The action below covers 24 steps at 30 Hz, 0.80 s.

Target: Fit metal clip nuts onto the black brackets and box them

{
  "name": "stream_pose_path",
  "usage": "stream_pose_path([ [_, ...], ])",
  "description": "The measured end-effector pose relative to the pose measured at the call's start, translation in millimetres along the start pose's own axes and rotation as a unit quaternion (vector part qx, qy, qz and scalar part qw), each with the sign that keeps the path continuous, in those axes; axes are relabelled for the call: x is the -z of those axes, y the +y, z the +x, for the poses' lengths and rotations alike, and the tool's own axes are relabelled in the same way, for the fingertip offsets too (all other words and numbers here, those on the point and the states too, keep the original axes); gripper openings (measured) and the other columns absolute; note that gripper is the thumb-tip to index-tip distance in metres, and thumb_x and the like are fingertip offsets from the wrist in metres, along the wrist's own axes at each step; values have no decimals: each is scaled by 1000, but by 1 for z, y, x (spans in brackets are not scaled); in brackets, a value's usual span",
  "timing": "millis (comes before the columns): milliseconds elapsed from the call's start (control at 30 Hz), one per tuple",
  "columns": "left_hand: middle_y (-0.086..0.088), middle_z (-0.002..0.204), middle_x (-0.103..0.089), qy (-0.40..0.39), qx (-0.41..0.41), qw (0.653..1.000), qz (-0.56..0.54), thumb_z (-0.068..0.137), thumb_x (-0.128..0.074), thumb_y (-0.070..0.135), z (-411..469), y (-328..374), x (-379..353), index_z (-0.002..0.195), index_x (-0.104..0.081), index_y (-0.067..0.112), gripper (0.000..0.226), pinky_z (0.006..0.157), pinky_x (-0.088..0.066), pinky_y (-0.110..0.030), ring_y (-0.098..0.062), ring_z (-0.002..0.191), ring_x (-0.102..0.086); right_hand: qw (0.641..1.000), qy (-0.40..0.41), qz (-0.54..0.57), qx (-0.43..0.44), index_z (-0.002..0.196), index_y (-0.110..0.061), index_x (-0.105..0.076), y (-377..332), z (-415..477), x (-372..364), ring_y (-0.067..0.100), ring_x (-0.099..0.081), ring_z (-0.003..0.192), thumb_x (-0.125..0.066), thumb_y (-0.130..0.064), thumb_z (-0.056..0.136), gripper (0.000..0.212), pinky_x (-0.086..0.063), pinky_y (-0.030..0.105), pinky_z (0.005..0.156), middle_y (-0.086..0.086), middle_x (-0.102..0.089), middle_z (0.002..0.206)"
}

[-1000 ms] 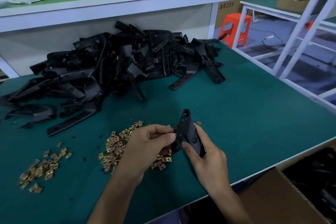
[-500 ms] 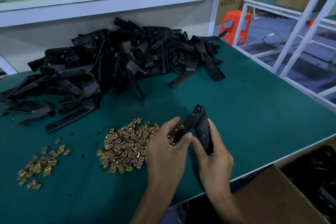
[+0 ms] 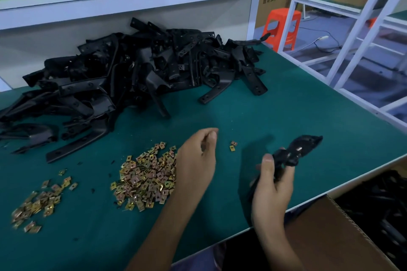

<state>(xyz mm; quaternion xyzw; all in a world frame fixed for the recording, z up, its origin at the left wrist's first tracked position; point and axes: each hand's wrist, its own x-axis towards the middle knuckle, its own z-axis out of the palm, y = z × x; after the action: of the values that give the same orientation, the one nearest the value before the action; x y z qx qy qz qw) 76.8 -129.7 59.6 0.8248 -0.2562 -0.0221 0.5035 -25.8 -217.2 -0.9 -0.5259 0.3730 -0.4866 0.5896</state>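
One black bracket (image 3: pixel 296 151) in right hand (image 3: pixel 273 189)

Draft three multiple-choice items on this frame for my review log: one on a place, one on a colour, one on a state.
1. Where does the heap of black brackets lie?
A. at the far side of the table
B. on the floor
C. in the person's lap

2. What colour is the plastic stool?
A. blue
B. white
C. orange

3. How is the single bracket held?
A. lying loose on the table
B. held in the right hand
C. held by both hands

Answers: 1 A, the heap sits at the back of the table. 2 C, the stool is plainly orange. 3 B, the right hand's fingers curl round the bracket, and the left hand is apart from it.
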Motion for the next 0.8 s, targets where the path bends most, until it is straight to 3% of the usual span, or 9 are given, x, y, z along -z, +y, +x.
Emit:
stream_pose_path([
  [33, 17, 115, -70, -20, -11, 997, 68, 103, -48, 36, 9, -7, -4, 121, -69, 28, 28, 93, -49, -23, 1, 107, -61, 1000, -4, 7, -9, 109, -38, -61, -1, -1, 0, 18, -61, 81, -58, -57, 87, 29, -50, 46, 80, -6, -68, 92],
  [133, 2, 125, -65, -125, -54, 966, 220, 104, -49, 34, 24, -22, -26, 129, -65, 23, 32, 102, -40, -36, -20, 118, -53, 1000, -20, -5, -4, 110, -39, -60, 0, -3, -2, 11, -57, 66, -58, -62, 83, 35, -48, 28, 64, -7, -68, 85],
  [267, 1, 121, -61, -111, -70, 947, 294, 99, -55, 44, 26, -27, -51, 126, -66, 28, 33, 96, -34, -35, -23, 115, -46, 998, -42, -40, 2, 126, -28, -58, 3, -1, -1, 15, -67, 91, -57, -64, 84, 56, -52, 39, 81, -8, -70, 98],
  [367, 5, 114, -62, -96, -65, 955, 272, 96, -60, 41, 30, -24, -56, 113, -69, 31, 21, 92, -32, -33, -21, 112, -47, 995, -69, -73, 10, 133, -36, -55, 3, -2, -2, -1, -65, 99, -59, -61, 82, 57, -47, 25, 83, -23, -69, 111],
  [467, 12, 99, -69, -119, -26, 977, 176, 90, -71, 32, 34, -18, -50, 94, -68, 29, 6, 82, -40, -27, -13, 99, -59, 991, -93, -97, 12, 131, -46, -54, 2, -1, -1, -4, -65, 100, -62, -58, 80, 52, -46, 20, 82, -27, -69, 110],
  [567, 13, 79, -70, -105, 60, 992, -30, 85, -77, 18, 33, -14, -31, 78, -64, 29, 18, 73, -51, -20, -6, 79, -67, 982, -135, -129, 20, 134, -42, -55, 2, -2, -1, -4, -66, 103, -74, -45, 90, 48, -53, 28, 89, -29, -69, 111],
  [667, 8, 90, -75, -90, 89, 972, -199, 92, -71, 15, 24, -11, -2, 90, -75, 29, 15, 75, -55, -19, -9, 88, -71, 964, -183, -185, 59, 139, -39, -54, 0, -6, -2, -9, -64, 107, -72, -39, 91, 51, -51, 21, 92, -34, -68, 114],
  [733, 10, 102, -75, -104, 85, 957, -256, 98, -64, 19, 16, -7, 15, 103, -75, 38, 23, 83, -55, -20, -6, 98, -69, 952, -206, -211, 78, 144, -34, -54, -2, -7, -4, -3, -65, 113, -71, -40, 91, 56, -51, 26, 96, -23, -69, 123],
  [800, 13, 101, -74, -101, 84, 952, -277, 99, -62, 21, 9, -5, 27, 105, -75, 37, 22, 82, -54, -19, -2, 96, -67, 948, -217, -217, 88, 146, -31, -52, -4, -8, -4, 2, -64, 118, -68, -44, 91, 60, -52, 33, 100, -15, -68, 132],
])
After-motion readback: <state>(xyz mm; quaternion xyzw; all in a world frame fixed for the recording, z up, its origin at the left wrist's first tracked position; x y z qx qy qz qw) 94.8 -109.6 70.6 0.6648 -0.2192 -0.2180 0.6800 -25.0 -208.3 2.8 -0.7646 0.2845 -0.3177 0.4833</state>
